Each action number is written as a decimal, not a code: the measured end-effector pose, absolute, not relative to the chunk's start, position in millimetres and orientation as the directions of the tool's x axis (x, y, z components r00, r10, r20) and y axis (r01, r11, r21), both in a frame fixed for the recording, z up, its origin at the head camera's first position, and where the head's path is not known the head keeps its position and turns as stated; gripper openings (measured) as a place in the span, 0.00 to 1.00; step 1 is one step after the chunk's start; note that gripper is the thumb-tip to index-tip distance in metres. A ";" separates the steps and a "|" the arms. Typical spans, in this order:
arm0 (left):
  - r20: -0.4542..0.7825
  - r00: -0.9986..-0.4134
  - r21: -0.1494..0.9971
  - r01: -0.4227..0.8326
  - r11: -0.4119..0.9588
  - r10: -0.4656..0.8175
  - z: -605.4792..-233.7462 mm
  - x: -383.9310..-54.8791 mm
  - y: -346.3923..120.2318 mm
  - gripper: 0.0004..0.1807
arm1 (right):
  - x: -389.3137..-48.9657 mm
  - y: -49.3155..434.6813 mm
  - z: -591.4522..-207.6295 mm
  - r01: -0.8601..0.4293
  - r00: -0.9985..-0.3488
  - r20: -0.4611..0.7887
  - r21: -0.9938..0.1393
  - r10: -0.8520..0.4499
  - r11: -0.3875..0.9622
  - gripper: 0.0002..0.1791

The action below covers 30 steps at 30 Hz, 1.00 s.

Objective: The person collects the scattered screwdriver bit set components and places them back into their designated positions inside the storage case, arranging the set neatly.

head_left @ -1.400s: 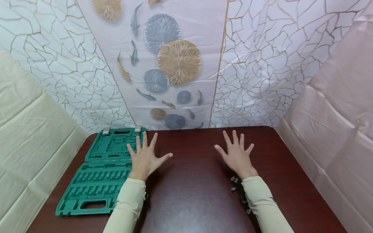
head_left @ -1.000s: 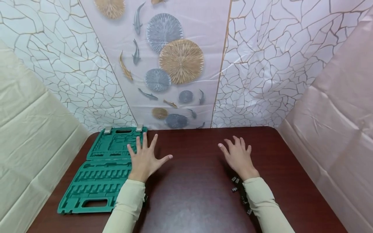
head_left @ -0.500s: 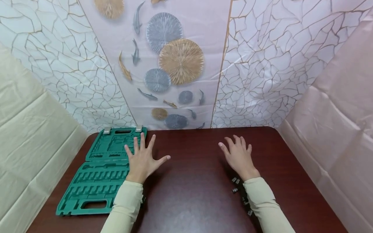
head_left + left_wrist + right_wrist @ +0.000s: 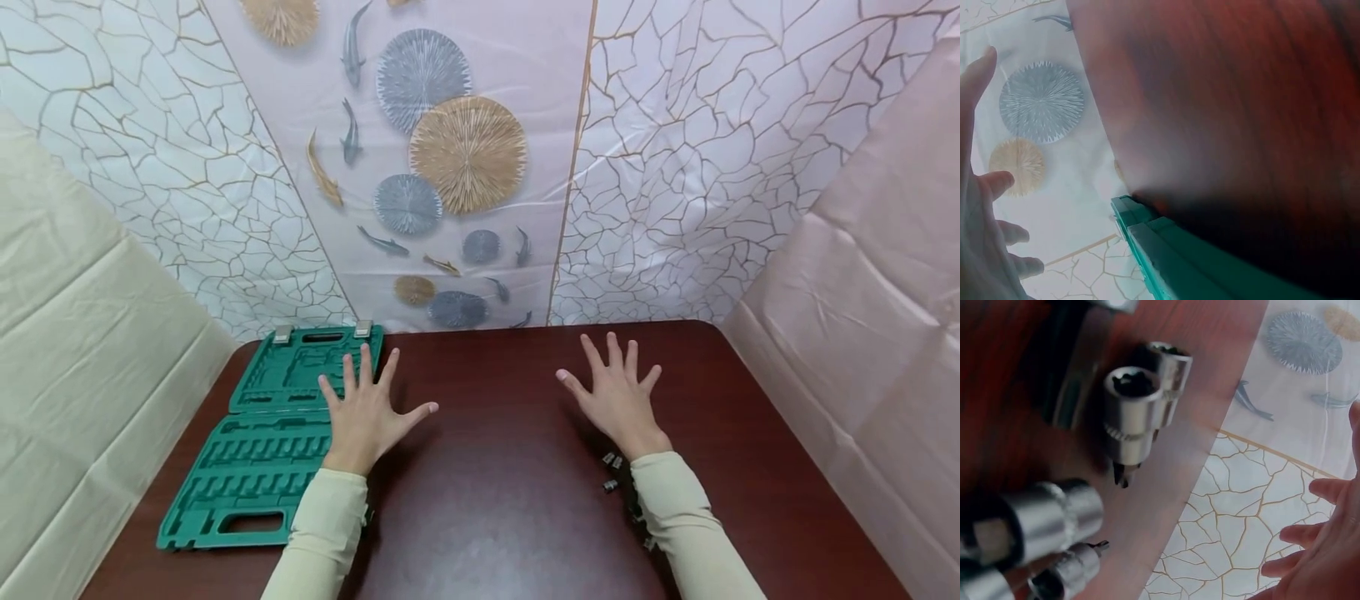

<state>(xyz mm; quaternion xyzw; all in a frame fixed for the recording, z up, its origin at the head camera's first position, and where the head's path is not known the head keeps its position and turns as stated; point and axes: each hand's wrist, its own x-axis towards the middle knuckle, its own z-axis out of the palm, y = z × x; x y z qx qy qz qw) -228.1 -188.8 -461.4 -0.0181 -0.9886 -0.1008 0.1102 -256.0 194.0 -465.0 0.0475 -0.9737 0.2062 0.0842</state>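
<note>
My left hand (image 4: 363,425) is spread wide, palm down, over the right edge of a green tool case (image 4: 197,523) that lies unfolded. It holds nothing. The case's moulded slots look bare where I can see them, and the hand and sleeve cover part of it. On the right, my right hand (image 4: 618,404) also has its fingers spread and nothing in it. Small metal bit sockets (image 4: 610,486) lie beside and under that wrist, some hidden by the sleeve. Close up in the right wrist view are a bit socket (image 4: 1132,419) and a larger metal socket (image 4: 1060,515).
The dark red-brown table (image 4: 495,467) stretches between the two hands. Behind it hangs a patterned cloth (image 4: 465,167), with plain pale cloth (image 4: 885,333) down the right side and more on the left. Two metal latches sit on the case's far edge.
The right hand's fingers were drawn in and bent a second and half a second ago; now they are spread again. My left hand stays spread and has shifted slightly left.
</note>
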 end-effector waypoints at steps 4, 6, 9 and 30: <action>0.210 -0.978 0.215 0.064 0.975 0.018 -461.6 -224.4 -187.8 0.65 | -250.9 196.4 -465.0 -0.119 -0.983 0.176 -0.384 -0.054 0.916 0.53; 0.204 -0.979 0.224 0.059 0.973 0.012 -461.4 -220.6 -189.1 0.65 | -247.5 196.4 -465.5 -0.115 -0.984 0.168 -0.380 -0.054 0.918 0.53; 0.199 -0.980 0.225 0.045 0.973 0.000 -459.6 -213.5 -192.9 0.65 | -242.6 194.3 -467.1 -0.113 -0.985 0.164 -0.385 -0.053 0.916 0.53; -0.185 -0.972 0.375 -0.205 0.904 -0.143 -464.6 -172.7 -225.4 0.67 | -211.6 190.7 -451.3 -0.121 -0.988 0.141 -0.448 -0.063 0.886 0.56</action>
